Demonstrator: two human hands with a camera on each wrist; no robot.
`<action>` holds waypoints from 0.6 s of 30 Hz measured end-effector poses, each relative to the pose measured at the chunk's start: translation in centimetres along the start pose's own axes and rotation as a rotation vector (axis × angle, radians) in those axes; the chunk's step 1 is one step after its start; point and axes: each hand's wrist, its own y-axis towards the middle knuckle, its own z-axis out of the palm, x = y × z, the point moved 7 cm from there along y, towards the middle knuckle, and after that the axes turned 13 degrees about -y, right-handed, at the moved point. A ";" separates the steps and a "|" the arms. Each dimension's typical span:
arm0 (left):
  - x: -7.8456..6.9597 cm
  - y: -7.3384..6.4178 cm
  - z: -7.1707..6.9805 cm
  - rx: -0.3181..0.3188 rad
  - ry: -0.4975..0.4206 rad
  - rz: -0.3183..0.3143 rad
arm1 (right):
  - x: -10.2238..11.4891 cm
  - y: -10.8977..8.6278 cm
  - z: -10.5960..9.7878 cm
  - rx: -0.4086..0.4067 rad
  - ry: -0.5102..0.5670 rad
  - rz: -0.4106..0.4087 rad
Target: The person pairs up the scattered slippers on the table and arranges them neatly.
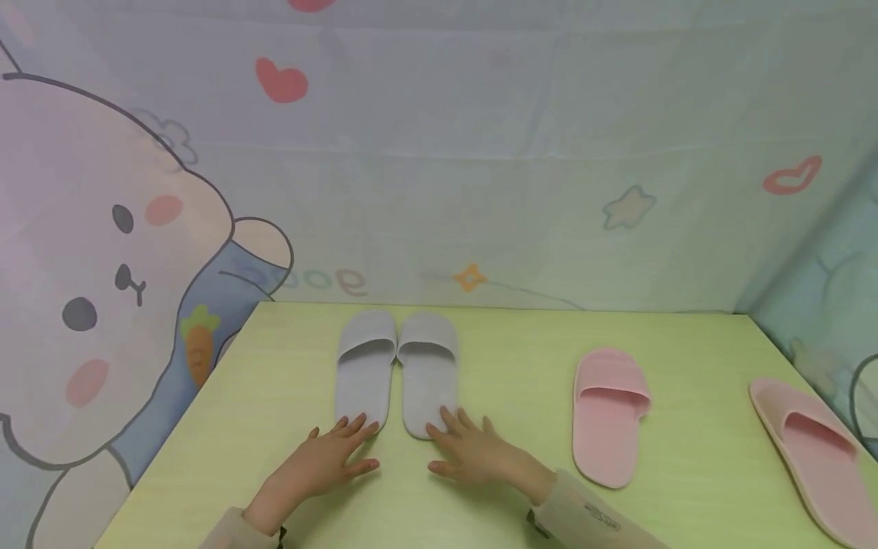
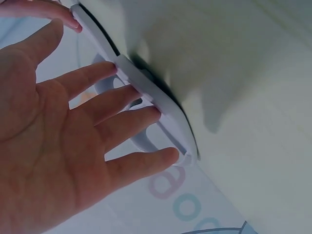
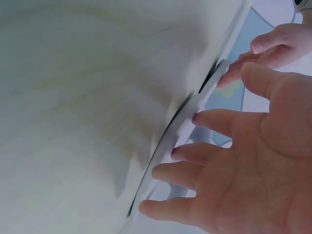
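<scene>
Two grey slippers lie side by side at the middle of the table, toes toward the back wall, straps touching. On the heel end of the left grey slipper [image 1: 363,389] are the spread fingertips of my left hand [image 1: 325,457]. My right hand [image 1: 476,450] has its fingers, also spread, at the heel of the right grey slipper [image 1: 427,385]. Both thumbs point inward, apart from each other. In the left wrist view the straight fingers of the left hand [image 2: 73,126] reach the slipper's edge; the right wrist view has the right hand [image 3: 239,151] lying likewise.
A pink slipper [image 1: 607,450] lies on the light green table [image 1: 507,366], right of my right hand. Its fellow, another pink slipper [image 1: 823,473], lies tilted outward at the table's right edge. A printed cloth [image 1: 480,152] hangs behind the table.
</scene>
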 end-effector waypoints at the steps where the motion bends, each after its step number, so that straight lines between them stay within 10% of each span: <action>1: -0.1 -0.1 0.0 0.002 0.002 -0.001 | -0.1 -0.2 0.1 0.000 0.002 -0.006; 18: -2.4 -0.4 0.5 -0.039 0.051 0.115 | -1.2 -3.5 0.0 -0.061 0.041 -0.025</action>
